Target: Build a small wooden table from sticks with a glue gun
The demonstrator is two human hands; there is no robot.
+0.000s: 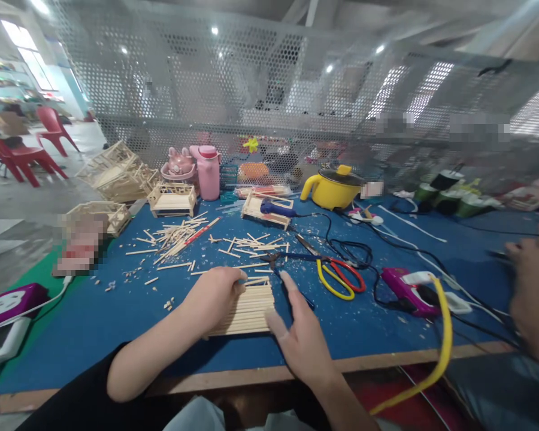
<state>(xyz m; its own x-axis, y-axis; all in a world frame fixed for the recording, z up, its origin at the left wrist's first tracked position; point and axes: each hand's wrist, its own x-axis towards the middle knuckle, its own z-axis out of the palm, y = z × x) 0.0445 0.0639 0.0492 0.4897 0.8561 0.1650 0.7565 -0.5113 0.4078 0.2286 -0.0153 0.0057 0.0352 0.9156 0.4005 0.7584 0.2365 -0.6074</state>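
A flat panel of wooden sticks [249, 311], laid side by side, is at the front of the blue table. My left hand [215, 296] is closed over the panel's left part, and its fingertips are partly hidden. At the panel's right edge is my right hand [300, 335], thumb and fingers spread, with the thumb touching the sticks. Just beyond the hands lie pliers with dark handles [291, 257] and scissors with red and yellow handles [336, 278]. Loose sticks [256, 243] are scattered behind the panel.
A blue glue gun [276, 208] rests on a small stick frame, its cord trailing right. Behind stand a yellow pot [335, 188], a pink jug [208, 173] and stick-built models [173, 200]. A purple power strip [408, 290] lies right, near another person's hand [534, 281].
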